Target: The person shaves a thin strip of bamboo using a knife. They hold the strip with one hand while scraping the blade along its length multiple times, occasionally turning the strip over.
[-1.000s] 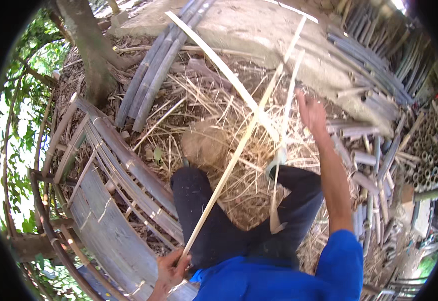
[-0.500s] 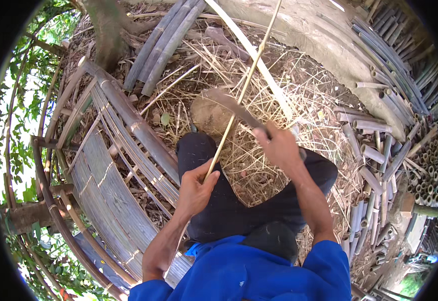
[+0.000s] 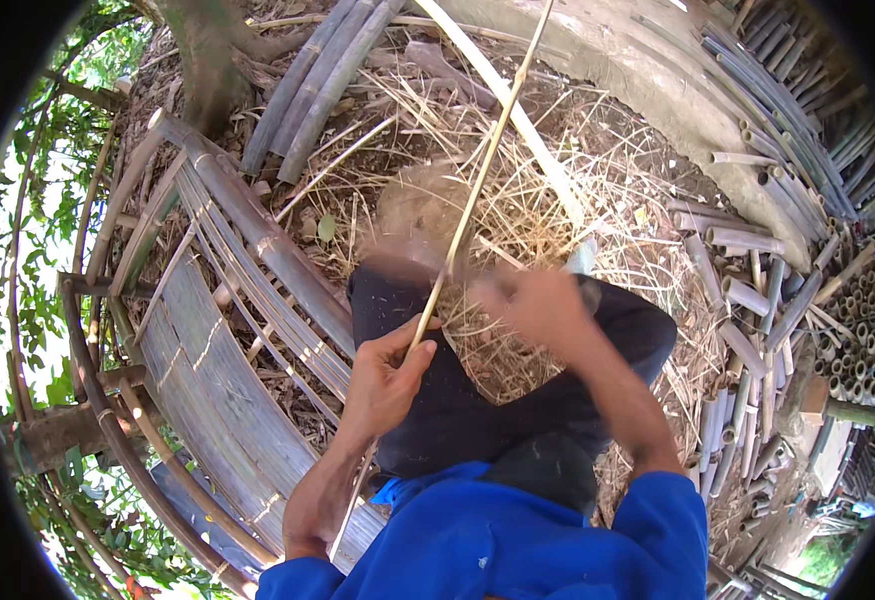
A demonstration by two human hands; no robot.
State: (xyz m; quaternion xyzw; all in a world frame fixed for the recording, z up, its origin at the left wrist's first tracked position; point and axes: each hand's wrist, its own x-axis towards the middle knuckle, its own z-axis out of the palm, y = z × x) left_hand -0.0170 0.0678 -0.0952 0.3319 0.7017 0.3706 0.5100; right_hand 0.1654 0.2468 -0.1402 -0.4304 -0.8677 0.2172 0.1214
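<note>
My left hand (image 3: 387, 385) is closed around the lower part of a long, thin bamboo strip (image 3: 476, 190), thumb on top. The strip slants up and away to the right, past the far edge of the view, with a knot partway along. My right hand (image 3: 537, 312) grips a knife (image 3: 402, 262) whose blade is smeared by motion. The blade lies across the strip just beyond my left fingers; whether it touches the strip I cannot tell. Under and beyond the blade is a round wooden block (image 3: 419, 205). My dark-trousered legs (image 3: 477, 430) are bent on either side below.
Shavings (image 3: 607, 190) cover the ground ahead. A wide pale bamboo strip (image 3: 532, 135) lies beyond the block. On the left is a bamboo bench (image 3: 227, 370), with thick split poles (image 3: 322, 90) beyond it. Cut bamboo lengths (image 3: 742, 245) and stacked tubes (image 3: 862, 370) are at right.
My right hand has moved left and slightly nearer, bringing the knife from over the block down toward my left hand. The left hand keeps its hold; the strip has shifted slightly left.
</note>
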